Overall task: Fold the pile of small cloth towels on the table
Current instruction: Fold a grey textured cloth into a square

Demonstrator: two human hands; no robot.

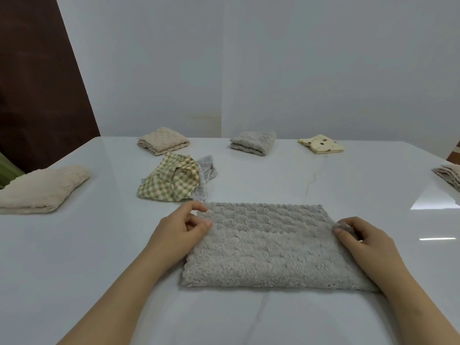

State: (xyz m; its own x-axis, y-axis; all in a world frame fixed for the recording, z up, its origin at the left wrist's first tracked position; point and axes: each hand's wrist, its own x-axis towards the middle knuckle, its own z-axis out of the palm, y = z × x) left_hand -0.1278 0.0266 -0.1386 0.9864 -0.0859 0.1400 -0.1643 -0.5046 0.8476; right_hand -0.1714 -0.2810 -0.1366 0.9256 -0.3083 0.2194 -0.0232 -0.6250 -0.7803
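The grey towel (268,247) lay half folded on the white counter (348,185). The left hand (184,227) pinched its left edge, and the right hand (361,237) pinched its right edge.

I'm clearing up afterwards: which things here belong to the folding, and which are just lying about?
Job: grey towel, pinched by left hand and right hand; checked towel and pale towel, unfolded.
Lying about: already folded, near beige, far beige, far grey, spotted and right-edge towels; green thing far left.

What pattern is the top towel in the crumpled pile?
Green-and-cream checks on that towel, head view.
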